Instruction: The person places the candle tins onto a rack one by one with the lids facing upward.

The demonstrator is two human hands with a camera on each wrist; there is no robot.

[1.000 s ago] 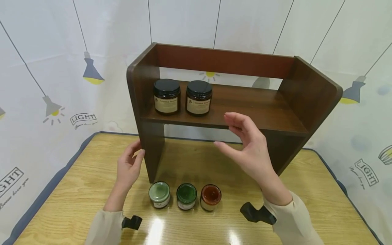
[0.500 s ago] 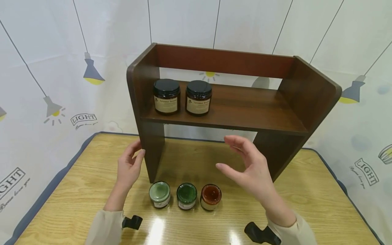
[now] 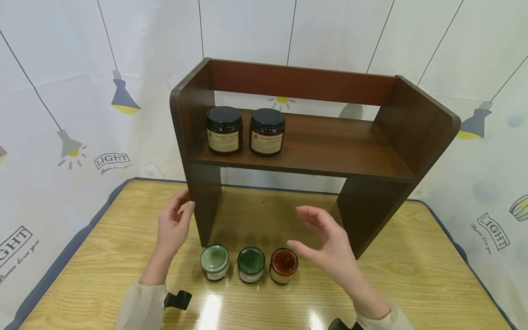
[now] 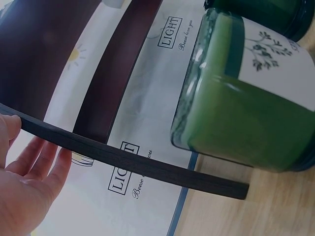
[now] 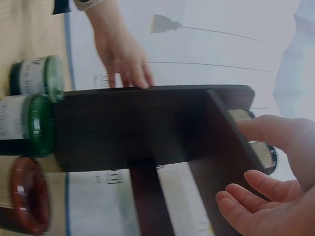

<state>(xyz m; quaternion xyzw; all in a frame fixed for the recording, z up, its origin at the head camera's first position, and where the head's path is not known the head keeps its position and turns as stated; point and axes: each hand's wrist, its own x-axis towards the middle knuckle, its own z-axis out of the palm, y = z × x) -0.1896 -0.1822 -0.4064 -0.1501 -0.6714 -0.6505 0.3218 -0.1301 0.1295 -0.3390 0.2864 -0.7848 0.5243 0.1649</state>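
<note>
My left hand [image 3: 175, 224] touches the outer side and front edge of a dark brown wooden shelf's left panel [image 3: 204, 197], its fingers loosely bent. Empty and with thumb and fingers apart, my right hand [image 3: 330, 245] hovers just right of a red-brown glass jar [image 3: 284, 261]. A dark green jar [image 3: 251, 261] and a pale green jar [image 3: 215, 259] stand left of it on the table, in a row before the shelf. In the left wrist view the pale green jar [image 4: 246, 98] shows a white label with a plant drawing. The right wrist view has my right hand [image 5: 275, 182] open.
Two dark jars with black lids, one at the left [image 3: 224, 130] and one beside it [image 3: 267, 132], stand on the upper board [image 3: 342, 151]. The wooden table [image 3: 103, 238] meets a white printed cloth [image 3: 62, 114] behind. The shelf's right panel [image 3: 371, 206] rises behind my right hand.
From in front of the upper board, my right hand has come down and slightly left to beside the red-brown jar. My left hand and the jars have stayed in place.
</note>
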